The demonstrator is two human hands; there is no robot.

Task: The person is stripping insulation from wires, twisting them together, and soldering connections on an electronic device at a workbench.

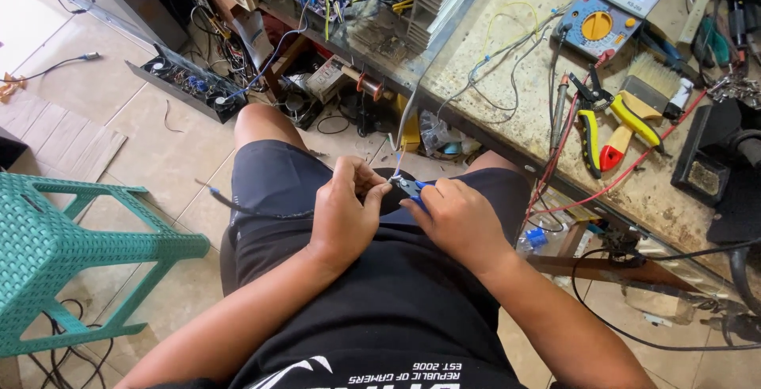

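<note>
- Left hand (345, 211) over the lap, fingers curled, pinching a thin black wire (261, 211); the pinch point is hidden by the knuckles.
- Right hand (456, 219) touching the left, closed around blue-handled cutters (411, 188); only the tool's head shows, its tip too small to read.
- The wire trails left of the left hand across the shorts.
- Green plastic stool (55, 238) well left of the hands, cut by the frame edge.
- Beyond the right hand, on the stone bench (491, 88): yellow-handled pliers (590, 131), brush (646, 92), multimeter (598, 24).
</note>
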